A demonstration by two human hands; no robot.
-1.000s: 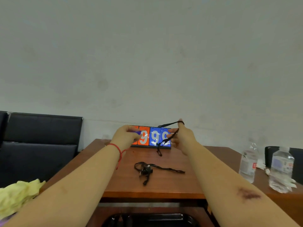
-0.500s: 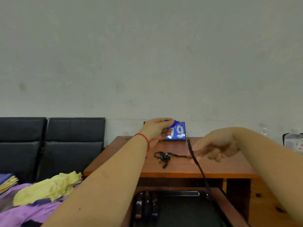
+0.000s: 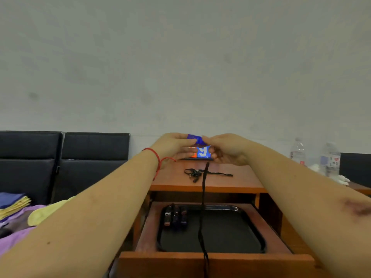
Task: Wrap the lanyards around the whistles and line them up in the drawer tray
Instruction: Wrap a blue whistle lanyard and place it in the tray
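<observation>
Low centre of the frame, the lanyard (image 3: 202, 207) dangles over the drawer tray (image 3: 253, 231), where it could snag the three wrapped whistles (image 3: 176, 216). Mid-frame, the left hand (image 3: 172, 146) and right hand (image 3: 225, 149) pinch the blue whistle (image 3: 195, 139); a slip unwinds it.

Blue whistle (image 3: 195, 139): held raised above the far edge of the desk (image 3: 241, 177), its black lanyard (image 3: 202, 207) hanging straight down past the desk front and across the drawer tray (image 3: 255, 235). Second whistle with black lanyard (image 3: 197, 173): loose and unwound, flat on the desk top near its front edge. Three wrapped whistles (image 3: 176, 217): side by side, touching, in the far left corner of the black tray, in the open drawer below the desk.
</observation>
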